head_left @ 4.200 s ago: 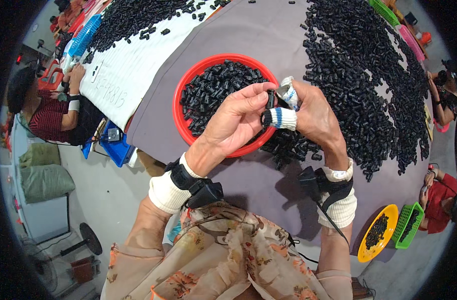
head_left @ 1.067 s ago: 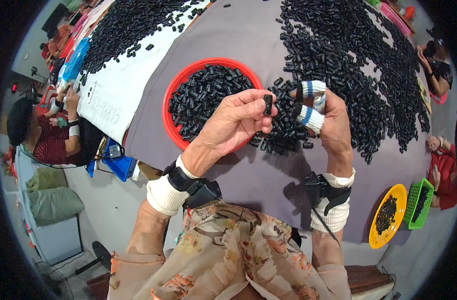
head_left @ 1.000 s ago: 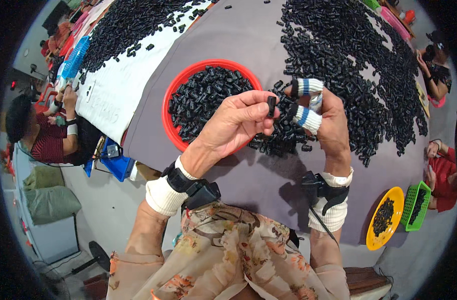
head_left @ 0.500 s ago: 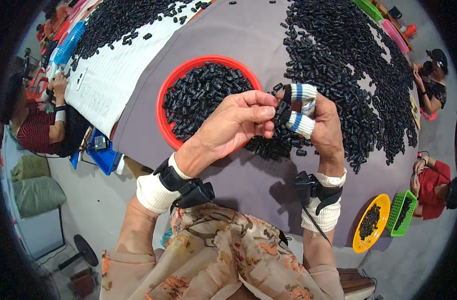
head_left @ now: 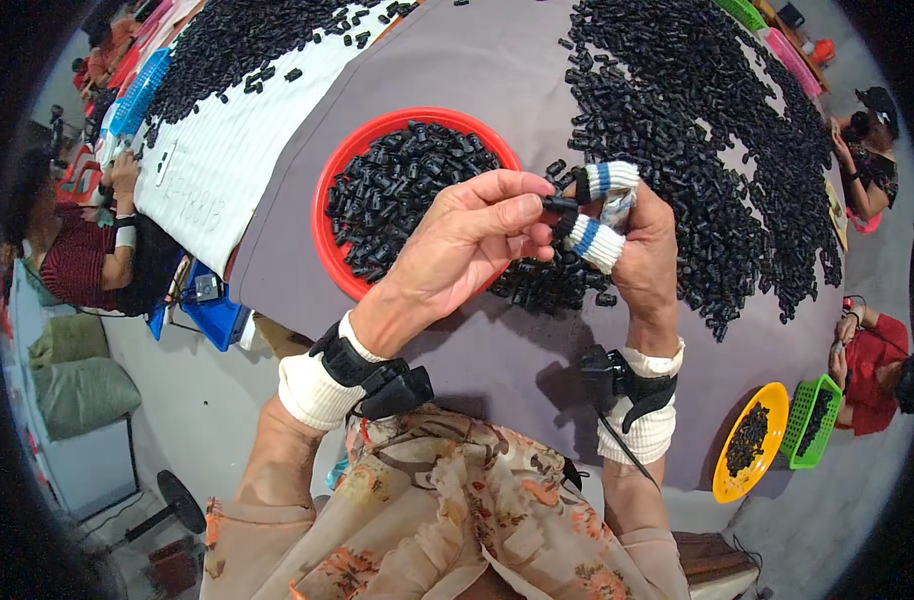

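My left hand (head_left: 472,235) and my right hand (head_left: 639,232) meet above the grey table (head_left: 497,70), both pinching one small black plastic part (head_left: 561,206) between their fingertips. White-and-blue cloth covers sit on my right thumb and forefinger. Just behind my left hand stands a red round bowl (head_left: 329,170) filled with the same black parts. A big heap of loose black parts (head_left: 697,130) spreads over the table behind and to the right of my right hand, and a few lie under my fingers.
A white sheet (head_left: 227,150) with more black parts covers the table's far left. Other people sit at the left (head_left: 72,255) and at the right (head_left: 877,160). A yellow dish (head_left: 747,440) and a green basket (head_left: 815,420) of parts stand at lower right.
My hands have stayed together over the bowl's edge, working the small black part between the fingertips. The view has shifted a little; the bowl and the heap lie as before.
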Available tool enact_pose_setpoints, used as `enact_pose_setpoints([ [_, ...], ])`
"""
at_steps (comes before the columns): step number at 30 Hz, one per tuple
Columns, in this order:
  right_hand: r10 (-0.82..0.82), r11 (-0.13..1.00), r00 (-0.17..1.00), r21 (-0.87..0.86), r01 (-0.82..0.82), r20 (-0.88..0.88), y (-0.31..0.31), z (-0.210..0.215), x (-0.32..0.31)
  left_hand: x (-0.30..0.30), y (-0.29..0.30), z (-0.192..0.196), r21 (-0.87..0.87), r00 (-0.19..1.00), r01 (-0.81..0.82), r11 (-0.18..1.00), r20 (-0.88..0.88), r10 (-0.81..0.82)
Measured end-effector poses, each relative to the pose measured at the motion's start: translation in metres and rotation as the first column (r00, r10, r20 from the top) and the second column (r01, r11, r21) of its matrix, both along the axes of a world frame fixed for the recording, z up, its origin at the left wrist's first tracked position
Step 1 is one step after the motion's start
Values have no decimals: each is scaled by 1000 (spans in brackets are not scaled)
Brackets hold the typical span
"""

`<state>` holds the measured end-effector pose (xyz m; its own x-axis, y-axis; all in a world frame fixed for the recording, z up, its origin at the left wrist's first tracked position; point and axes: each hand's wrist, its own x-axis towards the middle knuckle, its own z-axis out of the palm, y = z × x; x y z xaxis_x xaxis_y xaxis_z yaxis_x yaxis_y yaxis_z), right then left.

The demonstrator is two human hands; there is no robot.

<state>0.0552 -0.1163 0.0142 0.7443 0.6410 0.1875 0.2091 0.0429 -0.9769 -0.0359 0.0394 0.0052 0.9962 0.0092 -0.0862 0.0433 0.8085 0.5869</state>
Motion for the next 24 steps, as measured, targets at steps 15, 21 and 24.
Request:
enact_pose_setpoints([
  [15, -42, 995, 998, 94, 46, -47, 7, -3, -14, -2, 1, 6, 154, 998, -57, 986, 1, 58],
  [21, -17, 997, 1000, 69, 18, -16, 7, -6, -14, -2, -1, 9, 355, 993, -118, 928, 35, 113],
  [24, -18, 997, 1000, 73, 19, -10, 9, -8, -16, -3, -1, 13, 456, 989, -139, 879, 27, 143],
])
